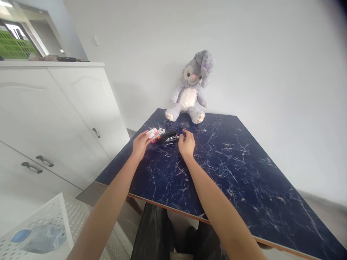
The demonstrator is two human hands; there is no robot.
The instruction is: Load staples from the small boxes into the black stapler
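Observation:
My left hand [140,145] is closed on a small white-and-red box [152,133], held between thumb and fingers just above the table. Beside that box lie a small white piece with dark print [161,131] and something red and orange, partly hidden. A black object with a shiny, silvery strip [170,137], perhaps a stapler, lies between my hands. At its right end my right hand [187,142] has curled fingers, the thumb against the tip. A small, dark see-through item [184,124] is just beyond my right fingertips.
The dark blue marble-patterned table [230,169] stands against a white wall. A grey plush rabbit [189,90] sits at its far edge. White cabinets [67,119] stand to the left. At lower left, a white perforated basket [67,220] holds a clear plastic bottle [45,238].

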